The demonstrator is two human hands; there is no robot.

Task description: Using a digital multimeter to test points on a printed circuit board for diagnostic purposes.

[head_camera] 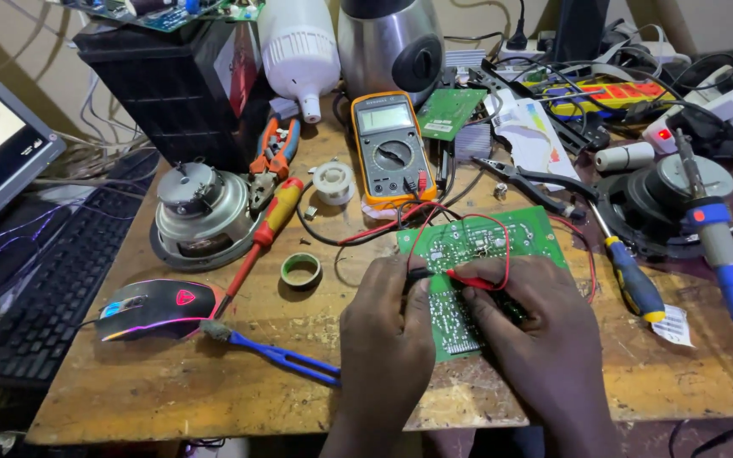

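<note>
A green circuit board (477, 242) lies flat on the wooden bench, solder side up. My left hand (383, 339) holds a black meter probe (417, 275) with its tip on the board. My right hand (536, 331) holds a red meter probe (472, 282) pressed to the board beside it. Red and black leads (383, 227) run from the probes back to a yellow and grey multimeter (392, 153) lying just behind the board.
A lit mouse (159, 307), blue brush (277, 356), red-handled screwdriver (269, 229), tape roll (301, 270) and motor (201, 208) lie left. Blue-yellow screwdriver (634, 276), soldering iron (719, 246), pliers (532, 182) and speaker (663, 191) sit right. Keyboard (61, 288) at far left.
</note>
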